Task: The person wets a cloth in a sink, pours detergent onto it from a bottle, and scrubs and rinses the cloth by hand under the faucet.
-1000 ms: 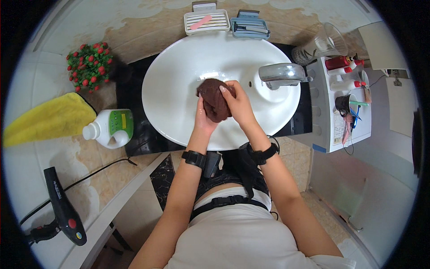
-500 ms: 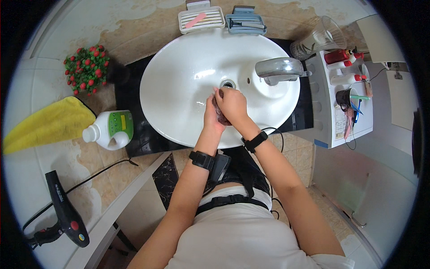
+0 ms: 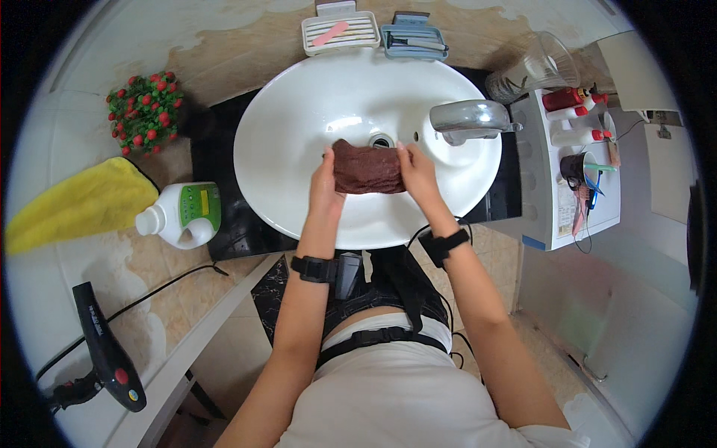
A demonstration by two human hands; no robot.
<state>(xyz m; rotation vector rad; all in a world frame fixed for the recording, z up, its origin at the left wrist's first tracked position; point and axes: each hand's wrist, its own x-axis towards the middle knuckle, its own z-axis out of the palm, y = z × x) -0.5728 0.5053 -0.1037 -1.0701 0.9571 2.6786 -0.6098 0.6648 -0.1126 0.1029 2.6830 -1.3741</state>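
Note:
A dark brown cloth [image 3: 369,170], damp-looking and creased, is stretched out between my two hands over the white oval sink [image 3: 272,127]. My left hand [image 3: 326,185] pinches its left end, thumb on top. The right end is gripped by my right hand [image 3: 420,176], also with the thumb above and the other fingers mostly hidden. Just beyond the cloth's upper edge shows the metal drain [image 3: 381,140]. A chrome faucet [image 3: 470,118] stands at the right of the basin, and no running water shows under it.
Left of the sink are a white detergent bottle [image 3: 179,216], a yellow cloth [image 3: 82,201], a red-berried plant [image 3: 146,112] and a black hair dryer [image 3: 110,351]. Soap dishes [image 3: 340,33] sit behind. At right, a white cabinet [image 3: 553,172] carries bottles, beside a clear plastic container [image 3: 534,71].
The cloth was bunched up and squeezed between both hands; now it is spread wide. My left hand has moved left and my right hand right.

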